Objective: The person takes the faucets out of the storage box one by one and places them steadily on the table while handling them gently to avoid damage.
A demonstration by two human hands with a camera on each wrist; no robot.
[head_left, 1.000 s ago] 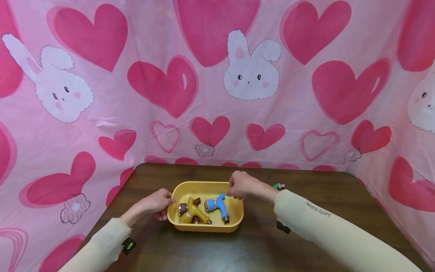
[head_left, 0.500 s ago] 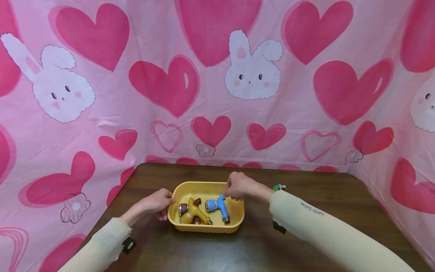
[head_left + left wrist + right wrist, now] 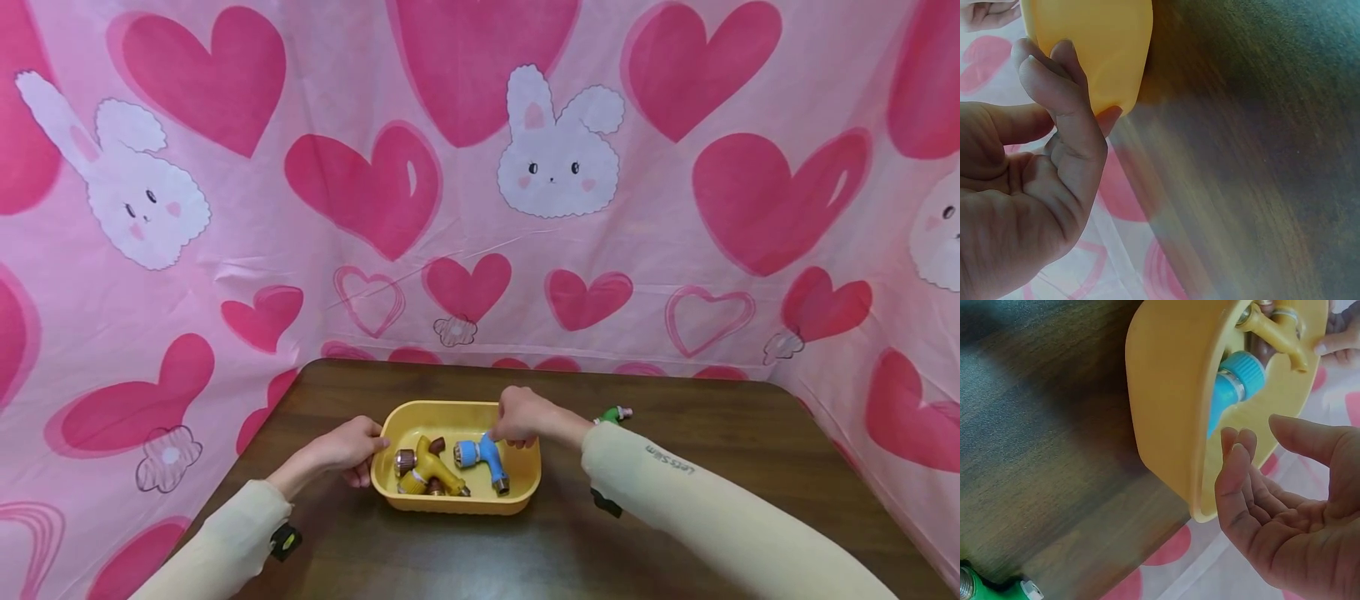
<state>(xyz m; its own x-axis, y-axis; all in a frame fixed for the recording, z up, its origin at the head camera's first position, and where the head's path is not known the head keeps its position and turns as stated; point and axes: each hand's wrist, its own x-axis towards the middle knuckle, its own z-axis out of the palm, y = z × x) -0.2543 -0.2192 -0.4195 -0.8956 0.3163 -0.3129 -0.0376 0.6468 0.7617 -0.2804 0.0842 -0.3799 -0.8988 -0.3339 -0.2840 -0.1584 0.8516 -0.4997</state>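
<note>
Left hand (image 3: 352, 447) on the tray (image 3: 459, 503), right hand (image 3: 522, 419) loose over it

The left hand pinches the yellow tray's left end, thumb over the rim, fingers outside. The right hand's fingers curl loosely, thumb well apart, holding nothing; whether a fingertip touches the blue tap (image 3: 491, 458) I can't tell. That tap lies in the tray's right half, beside the yellow tap (image 3: 441, 471) on the left. The worktop (image 3: 420, 554) spreads around the tray, its far edge beyond the rim; a green tap (image 3: 615, 413) sits past the right sleeve (image 3: 675, 487).
</note>
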